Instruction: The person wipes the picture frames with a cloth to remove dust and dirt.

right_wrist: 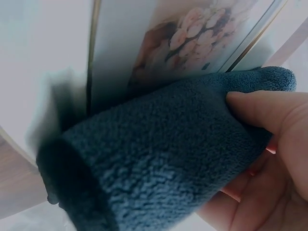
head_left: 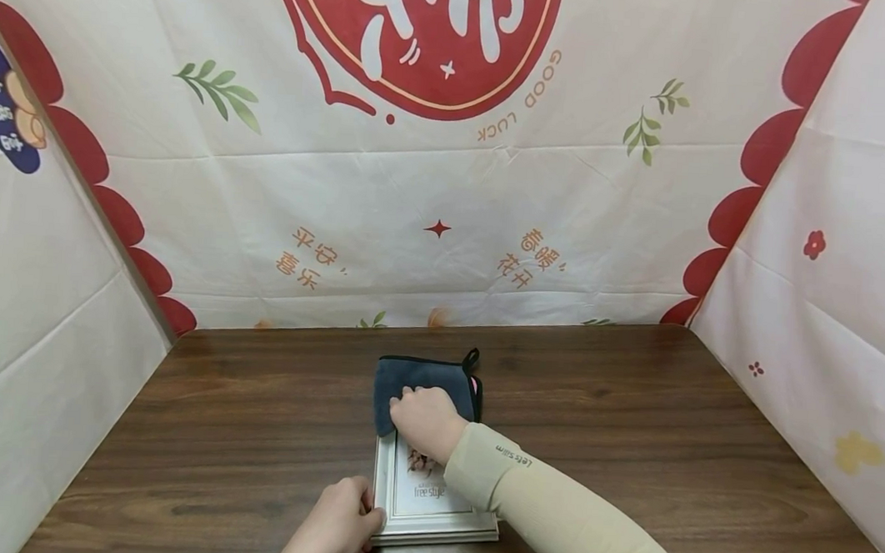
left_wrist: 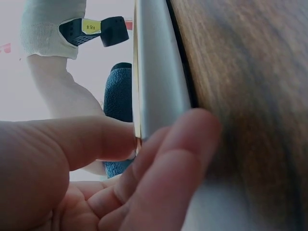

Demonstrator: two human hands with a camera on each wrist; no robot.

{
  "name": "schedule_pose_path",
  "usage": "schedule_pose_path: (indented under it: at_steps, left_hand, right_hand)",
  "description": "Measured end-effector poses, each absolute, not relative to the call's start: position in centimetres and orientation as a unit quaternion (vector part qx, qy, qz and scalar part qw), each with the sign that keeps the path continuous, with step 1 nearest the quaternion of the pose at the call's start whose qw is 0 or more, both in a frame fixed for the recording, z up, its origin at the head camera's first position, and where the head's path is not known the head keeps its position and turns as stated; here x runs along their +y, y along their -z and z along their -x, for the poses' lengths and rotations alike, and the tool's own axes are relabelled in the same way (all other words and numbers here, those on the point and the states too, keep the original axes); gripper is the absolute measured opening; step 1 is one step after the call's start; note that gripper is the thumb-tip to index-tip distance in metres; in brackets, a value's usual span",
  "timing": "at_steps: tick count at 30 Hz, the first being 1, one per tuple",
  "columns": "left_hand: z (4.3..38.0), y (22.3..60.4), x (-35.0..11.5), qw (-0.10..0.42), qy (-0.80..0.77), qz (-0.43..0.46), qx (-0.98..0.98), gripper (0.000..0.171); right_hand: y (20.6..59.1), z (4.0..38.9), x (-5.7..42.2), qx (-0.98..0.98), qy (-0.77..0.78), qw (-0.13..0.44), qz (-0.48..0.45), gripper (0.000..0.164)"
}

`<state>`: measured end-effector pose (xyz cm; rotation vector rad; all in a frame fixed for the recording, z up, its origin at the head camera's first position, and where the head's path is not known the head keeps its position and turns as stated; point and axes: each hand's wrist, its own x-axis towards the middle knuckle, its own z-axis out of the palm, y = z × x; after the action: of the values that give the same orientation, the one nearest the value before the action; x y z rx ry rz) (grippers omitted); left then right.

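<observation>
A white picture frame [head_left: 437, 527] lies face up on the table, with a flower print and lettering behind its front. At its near left corner my left hand [head_left: 335, 521] holds the edge, thumb over the front and fingers curled at the side, as the left wrist view shows. My right hand [head_left: 429, 422] grips a dark blue-grey cloth [right_wrist: 159, 144] with black trim and a hanging loop. The cloth lies over the far part of the frame and hides it. In the right wrist view the thumb presses into the fabric, with the fingers behind it.
The brown wooden table [head_left: 255, 417] extends around the frame on both sides. A white printed fabric backdrop [head_left: 386, 198] stands along its far edge, with fabric walls at left and right. A black wrist device [left_wrist: 79, 32] sits on the right sleeve.
</observation>
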<state>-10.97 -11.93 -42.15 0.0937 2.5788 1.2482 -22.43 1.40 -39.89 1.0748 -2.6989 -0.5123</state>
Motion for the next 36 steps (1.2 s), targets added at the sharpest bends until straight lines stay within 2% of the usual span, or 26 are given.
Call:
schedule_pose_path:
  at_steps: [14, 36]
  left_hand:
    - [10.9, 42.1, -11.8, 0.117, -0.427, -0.044, 0.895, 0.013]
    - [11.0, 42.3, -12.1, 0.133, -0.434, -0.043, 0.89, 0.013]
  right_hand:
    - [39.7, 22.4, 2.2, -0.918, 0.171, 0.081, -0.349, 0.032]
    - [39.6, 22.3, 3.3, -0.921, 0.168, 0.076, -0.343, 0.034]
